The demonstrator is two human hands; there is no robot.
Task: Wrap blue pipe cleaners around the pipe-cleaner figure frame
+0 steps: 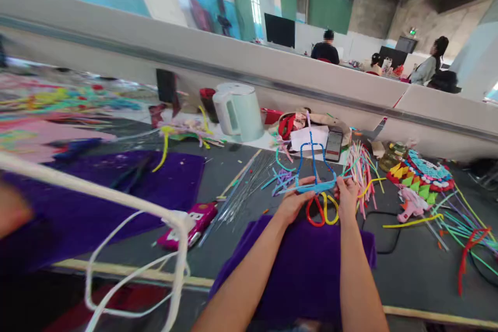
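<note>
Between both hands is a blue pipe-cleaner frame point(313, 158), with a tall middle stem and bent sides, held upright above the purple cloth point(307, 264). My left hand point(292, 203) is closed on its lower left, where several light-blue pipe cleaners lie bunched together. At its lower right, my right hand point(347, 196) pinches the end. A red loop point(314, 213) and a yellow loop point(330, 210) show below the frame between my hands; whether they are joined to it I cannot tell. Purple pipe-cleaner pieces point(283, 180) lie just beyond my left hand.
A white kettle point(245, 114) and a phone point(333, 145) stand behind. Pink pipe cleaners point(360, 163), a colourful fluffy piece point(428, 174) and a pink glue gun point(414, 203) lie right. Left are metal wires point(249, 187), a magenta packet point(202, 223) and a white bar point(97, 187).
</note>
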